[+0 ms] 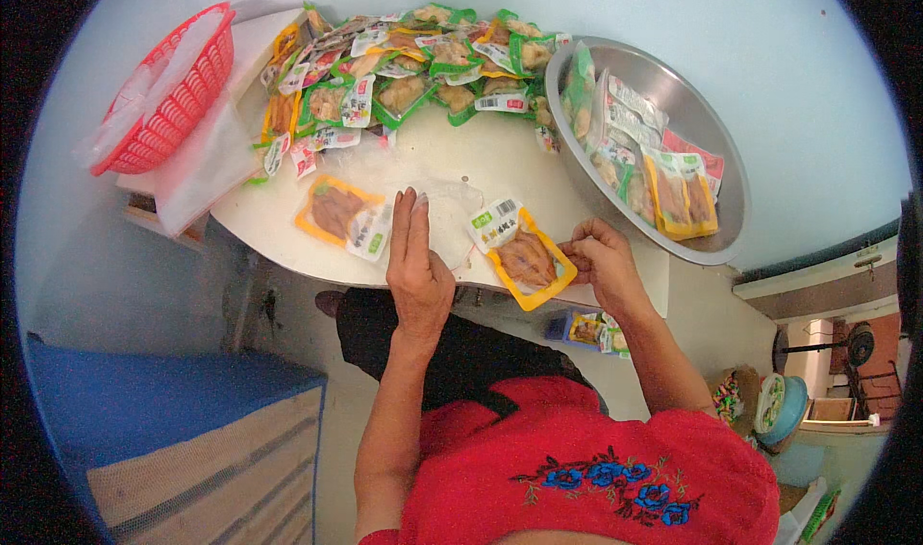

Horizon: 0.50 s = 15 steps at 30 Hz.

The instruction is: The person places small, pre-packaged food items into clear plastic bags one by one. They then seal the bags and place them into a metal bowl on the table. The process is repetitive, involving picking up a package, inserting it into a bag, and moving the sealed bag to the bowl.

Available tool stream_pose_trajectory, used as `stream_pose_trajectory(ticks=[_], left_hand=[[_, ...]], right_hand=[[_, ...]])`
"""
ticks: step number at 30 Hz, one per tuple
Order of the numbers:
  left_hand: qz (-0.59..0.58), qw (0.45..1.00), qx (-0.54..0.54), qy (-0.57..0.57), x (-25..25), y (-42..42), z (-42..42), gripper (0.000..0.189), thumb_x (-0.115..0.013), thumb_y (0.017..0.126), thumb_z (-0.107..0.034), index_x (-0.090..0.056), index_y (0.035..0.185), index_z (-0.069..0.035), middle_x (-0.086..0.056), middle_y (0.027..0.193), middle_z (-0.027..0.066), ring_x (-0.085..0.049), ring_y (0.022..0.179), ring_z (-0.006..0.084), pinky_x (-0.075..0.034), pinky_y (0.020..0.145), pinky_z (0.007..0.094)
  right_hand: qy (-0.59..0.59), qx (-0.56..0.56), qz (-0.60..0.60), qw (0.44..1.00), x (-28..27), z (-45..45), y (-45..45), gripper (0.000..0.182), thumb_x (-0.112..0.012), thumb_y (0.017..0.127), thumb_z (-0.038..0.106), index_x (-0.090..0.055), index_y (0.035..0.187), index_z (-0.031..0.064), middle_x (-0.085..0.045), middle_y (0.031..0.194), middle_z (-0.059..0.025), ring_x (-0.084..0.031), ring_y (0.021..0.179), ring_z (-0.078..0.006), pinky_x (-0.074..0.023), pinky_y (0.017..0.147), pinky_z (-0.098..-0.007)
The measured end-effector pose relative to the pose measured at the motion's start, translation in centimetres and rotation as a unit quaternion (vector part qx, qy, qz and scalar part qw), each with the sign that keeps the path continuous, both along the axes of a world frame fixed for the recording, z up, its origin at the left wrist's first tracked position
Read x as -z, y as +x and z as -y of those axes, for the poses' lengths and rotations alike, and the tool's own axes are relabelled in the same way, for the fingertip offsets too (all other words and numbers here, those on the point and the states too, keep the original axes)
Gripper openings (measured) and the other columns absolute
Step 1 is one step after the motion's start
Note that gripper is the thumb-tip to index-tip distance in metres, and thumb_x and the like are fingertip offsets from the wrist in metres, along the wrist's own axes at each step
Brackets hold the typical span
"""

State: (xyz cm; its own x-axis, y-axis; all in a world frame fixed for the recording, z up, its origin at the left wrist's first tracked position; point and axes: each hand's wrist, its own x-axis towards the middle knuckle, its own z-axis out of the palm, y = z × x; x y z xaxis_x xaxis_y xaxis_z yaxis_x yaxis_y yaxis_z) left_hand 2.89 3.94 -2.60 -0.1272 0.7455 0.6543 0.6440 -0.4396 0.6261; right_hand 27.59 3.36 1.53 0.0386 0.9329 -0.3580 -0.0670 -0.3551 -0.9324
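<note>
My right hand [604, 262] pinches the edge of a yellow-bordered food packet [530, 260] with brown contents, tilted over the table's front edge. My left hand [418, 275] is held flat with straight fingers, and nothing shows in its grasp. Just left of those fingers lies another yellow-bordered packet [339, 217], which appears to be in clear plastic. A clear plastic bag [451, 213] lies on the white table [433, 141] between my left hand and the held packet.
Green- and yellow-edged packets [404, 94] are heaped along the back. A steel basin [732, 184] with packets stands at right. At left are a red plastic basket [191, 87] and stacked clear bags [205, 163]. A blue-covered stand [180, 386] is at lower left.
</note>
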Motion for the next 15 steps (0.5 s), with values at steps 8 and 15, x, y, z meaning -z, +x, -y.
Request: stream_pose_trajectory(ticks=[8, 15], left_hand=[[-0.012, 1.000, 0.003, 0.000, 0.2, 0.4, 0.0, 0.066, -0.042, 0.076, 0.019, -0.049, 0.139, 0.004, -0.048, 0.144, 0.0276, -0.046, 0.136, 0.0415, -0.038, 0.112, 0.0454], [-0.010, 1.000, 0.007, -0.018, 0.1, 0.5, -0.1, 0.062, -0.042, 0.076, 0.020, -0.051, 0.136, 0.006, -0.048, 0.144, 0.0269, -0.044, 0.137, 0.0423, -0.039, 0.112, 0.0467]], right_hand=[[0.093, -0.133, 0.201, 0.966, 1.1, -0.3, -0.8, 0.061, -0.076, 0.082, 0.018, -0.051, 0.135, -0.0011, -0.063, 0.102, -0.0107, -0.063, 0.081, -0.0147, -0.0524, 0.073, -0.0276], [0.346, -0.170, 0.586, 0.713, -1.5, -0.6, -3.4, 0.078, -0.072, 0.077, 0.025, -0.040, 0.143, -0.0031, -0.047, 0.140, -0.0316, -0.048, 0.128, -0.0443, -0.0388, 0.109, -0.0501]])
